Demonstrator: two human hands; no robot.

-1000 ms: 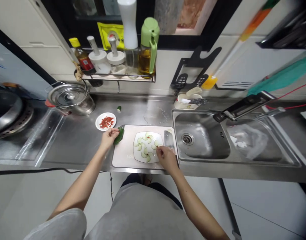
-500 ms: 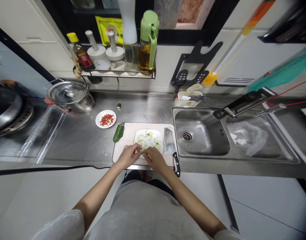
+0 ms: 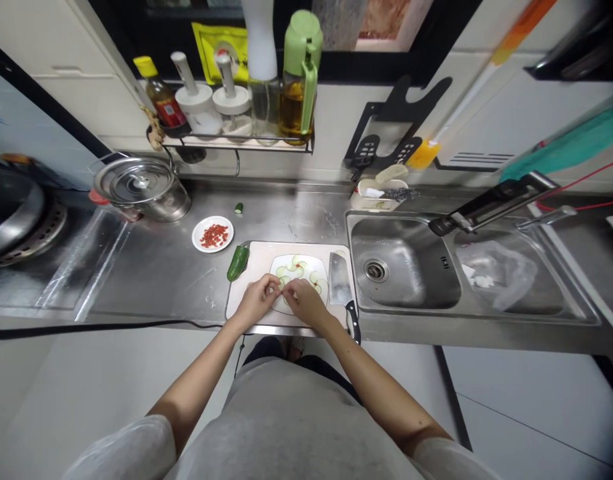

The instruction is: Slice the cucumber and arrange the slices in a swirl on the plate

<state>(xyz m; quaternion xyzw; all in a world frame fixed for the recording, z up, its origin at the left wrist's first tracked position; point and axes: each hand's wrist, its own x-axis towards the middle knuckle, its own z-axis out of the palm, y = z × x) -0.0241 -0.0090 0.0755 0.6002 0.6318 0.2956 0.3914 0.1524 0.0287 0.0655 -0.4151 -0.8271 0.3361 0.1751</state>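
Over the near left part of a white plate (image 3: 322, 267), my left hand (image 3: 256, 298) and my right hand (image 3: 305, 302) meet at the fingertips. Both are closed in a pinch; whatever is between the fingers is too small to make out. Pale green cucumber slices (image 3: 315, 279) lie on the plate in curved patterns with red bits at their centres. My hands cover part of the pattern. Beneath the plate is a pinkish cutting board (image 3: 259, 255). A cleaver (image 3: 340, 279) rests along its right side, handle toward me. A piece of cucumber (image 3: 237, 263) lies across the board's left edge.
Small red pieces (image 3: 215, 235) fill a white dish (image 3: 197, 244) to the left. Behind it lies a cucumber end (image 3: 239, 208). A lidded steel pot (image 3: 169, 202) stands further left. On the right is a sink (image 3: 411, 267); bottles line a wall rack (image 3: 266, 145).
The camera view has shifted slightly. Both hands stay pinched together over the plate, with small changes in finger position; the right hand's fingers look more curled.
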